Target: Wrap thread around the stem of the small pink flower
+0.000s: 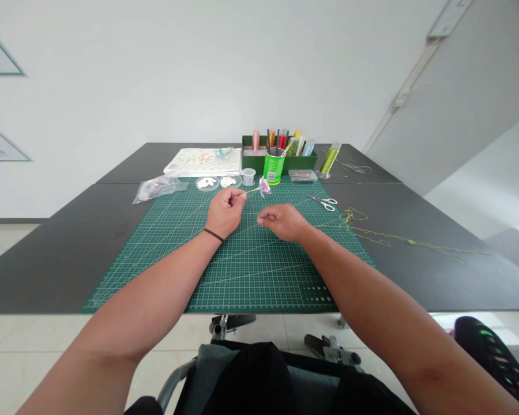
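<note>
My left hand (225, 211) is closed in a pinch over the green cutting mat (164, 253), holding the thin stem of a small pale purple flower (264, 186) that points away from me. My right hand (282, 221) is also closed, fingers pinched on a fine thread or wire that I can barely make out; it sits just to the right of the left hand. A black band circles my left wrist.
Scissors (326, 202) and a tangle of yellow-green thread (384, 236) lie to the right. Behind stand a green cup of tools (274, 166), a green organizer box (303, 160), small round dishes (207, 183), a plastic bag (155, 188) and a white sheet (203, 161).
</note>
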